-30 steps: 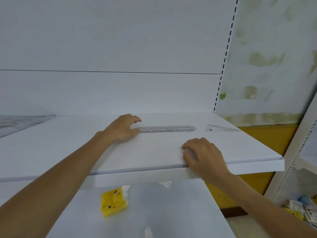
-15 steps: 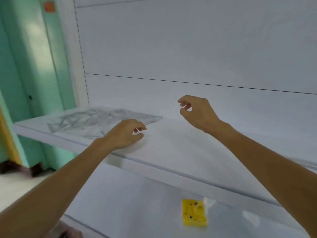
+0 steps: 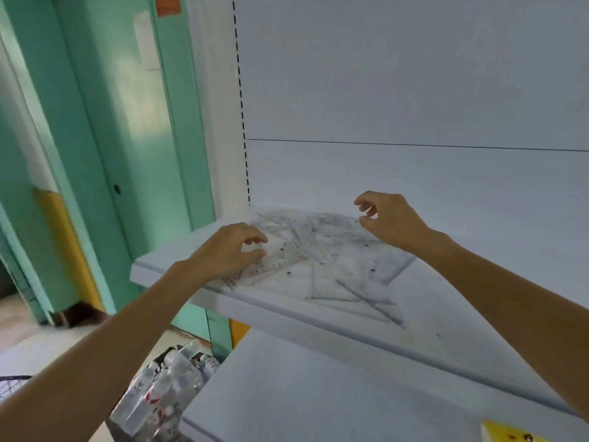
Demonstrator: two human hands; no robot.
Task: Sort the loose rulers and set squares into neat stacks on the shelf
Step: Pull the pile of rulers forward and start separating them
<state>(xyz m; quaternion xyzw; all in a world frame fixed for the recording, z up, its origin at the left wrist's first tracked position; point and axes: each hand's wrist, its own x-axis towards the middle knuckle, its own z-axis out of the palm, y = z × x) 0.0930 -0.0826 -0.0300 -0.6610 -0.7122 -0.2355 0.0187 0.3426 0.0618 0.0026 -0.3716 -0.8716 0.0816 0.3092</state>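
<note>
Since the pile point(image 3: 318, 253) of rulers and set squares is lying jumbled at the left end of the shelf point(image 3: 446, 298), both hands are being held over it for picking, probably: right hand point(image 3: 392, 224) loose, empty; left hand point(image 3: 223, 250) curled, grip can't be told.
</note>
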